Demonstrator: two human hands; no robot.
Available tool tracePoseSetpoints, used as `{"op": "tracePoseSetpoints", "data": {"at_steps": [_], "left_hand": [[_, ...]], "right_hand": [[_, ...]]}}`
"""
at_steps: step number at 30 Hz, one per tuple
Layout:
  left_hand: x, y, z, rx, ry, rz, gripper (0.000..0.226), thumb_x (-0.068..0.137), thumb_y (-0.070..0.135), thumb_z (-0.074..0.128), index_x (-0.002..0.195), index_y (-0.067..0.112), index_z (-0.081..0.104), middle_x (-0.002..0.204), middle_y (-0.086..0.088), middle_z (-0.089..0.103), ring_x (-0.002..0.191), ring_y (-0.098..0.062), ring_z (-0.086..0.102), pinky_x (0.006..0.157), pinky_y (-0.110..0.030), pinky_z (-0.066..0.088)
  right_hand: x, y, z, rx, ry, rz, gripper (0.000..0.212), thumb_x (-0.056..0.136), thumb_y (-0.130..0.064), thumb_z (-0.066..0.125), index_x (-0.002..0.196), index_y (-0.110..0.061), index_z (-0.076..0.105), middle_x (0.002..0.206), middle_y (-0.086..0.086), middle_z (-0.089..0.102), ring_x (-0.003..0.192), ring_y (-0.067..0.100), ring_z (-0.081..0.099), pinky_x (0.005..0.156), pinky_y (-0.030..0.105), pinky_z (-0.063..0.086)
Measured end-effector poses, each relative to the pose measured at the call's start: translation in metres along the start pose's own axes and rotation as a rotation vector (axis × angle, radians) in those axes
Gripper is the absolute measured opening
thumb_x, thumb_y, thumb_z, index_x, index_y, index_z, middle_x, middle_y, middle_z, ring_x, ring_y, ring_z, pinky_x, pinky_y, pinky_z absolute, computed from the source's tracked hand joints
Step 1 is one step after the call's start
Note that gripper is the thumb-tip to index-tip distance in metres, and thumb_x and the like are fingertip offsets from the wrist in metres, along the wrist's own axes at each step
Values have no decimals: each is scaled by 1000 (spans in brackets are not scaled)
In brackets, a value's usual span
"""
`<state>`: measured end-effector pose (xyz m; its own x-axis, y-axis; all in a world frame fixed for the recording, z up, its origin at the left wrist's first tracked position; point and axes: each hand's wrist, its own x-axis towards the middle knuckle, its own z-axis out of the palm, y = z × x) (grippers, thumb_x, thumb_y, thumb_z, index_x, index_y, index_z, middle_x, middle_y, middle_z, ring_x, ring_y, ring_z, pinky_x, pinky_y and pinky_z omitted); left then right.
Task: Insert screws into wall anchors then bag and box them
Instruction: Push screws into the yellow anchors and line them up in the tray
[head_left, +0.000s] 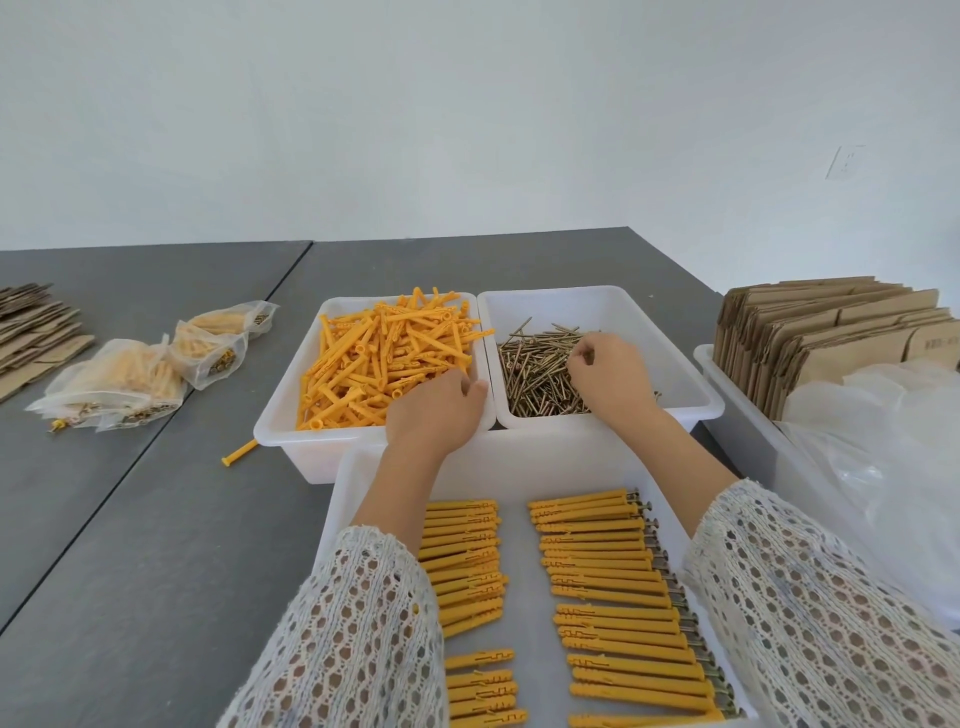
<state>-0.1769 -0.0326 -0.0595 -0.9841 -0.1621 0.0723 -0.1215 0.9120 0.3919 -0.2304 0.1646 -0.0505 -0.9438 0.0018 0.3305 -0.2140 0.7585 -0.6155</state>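
Hands (436, 402) over both far bins: left in anchor bin (280, 415), right (610, 374) in screw bin (696, 384). Left fingers curled down into loose yellow anchors (374, 358); whether one is pinched, cannot tell. Right fingertips bunched on screw pile (535, 374), apparently pinching one; grip hidden. Screws directly under right hand, long axes mixed. Anchors directly under left hand, mostly pointing far-right. Finished anchors with screws (602, 577) in near tray (519, 467), axes left-right, screw heads right. Filled bags (124, 384) far left; flat boxes (831, 332) far right.
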Motion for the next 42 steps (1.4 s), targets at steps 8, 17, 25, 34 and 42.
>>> {"op": "tracePoseSetpoints", "data": {"at_steps": [8, 17, 25, 34, 42], "left_hand": [[-4, 1, -2, -253, 128, -92, 13, 94, 51, 51, 93, 39, 55, 80, 23, 52, 82, -10, 56, 64, -29, 34], [-17, 7, -2, -543, 572, -14, 5, 96, 25, 61, 100, 26, 63, 78, 14, 62, 73, -7, 61, 57, -31, 50], [-21, 12, 1, -357, 635, 369, 19, 98, 30, 61, 87, 15, 64, 79, 5, 59, 76, -15, 54, 60, -31, 46], [-21, 13, 3, -201, 574, 417, 20, 93, 38, 66, 91, 19, 73, 77, 11, 53, 69, -8, 48, 50, -23, 37], [-23, 14, 1, -200, 564, 430, 22, 92, 39, 67, 87, 18, 73, 76, 12, 51, 66, -8, 48, 49, -24, 37]], "right_hand": [[-3, -5, -5, 64, 23, -18, 18, 94, -11, 47, 93, -13, 65, 75, 8, 69, 65, 30, 65, 64, 43, 58], [-6, -14, -10, 341, 120, -20, 20, 102, -14, 43, 94, -15, 61, 68, 0, 69, 45, 13, 56, 52, 25, 48], [-26, -49, -24, 733, 306, -194, 26, 107, -22, 35, 88, -16, 52, 58, 9, 64, 38, 25, 51, 45, 28, 45], [-42, -61, -26, 714, 217, -331, 26, 107, -21, 37, 92, -4, 51, 55, 13, 60, 36, 19, 47, 44, 26, 39], [-40, -57, -17, 569, 191, -356, 23, 107, -20, 38, 90, -11, 51, 54, 4, 60, 39, 9, 50, 46, 20, 38]]}}
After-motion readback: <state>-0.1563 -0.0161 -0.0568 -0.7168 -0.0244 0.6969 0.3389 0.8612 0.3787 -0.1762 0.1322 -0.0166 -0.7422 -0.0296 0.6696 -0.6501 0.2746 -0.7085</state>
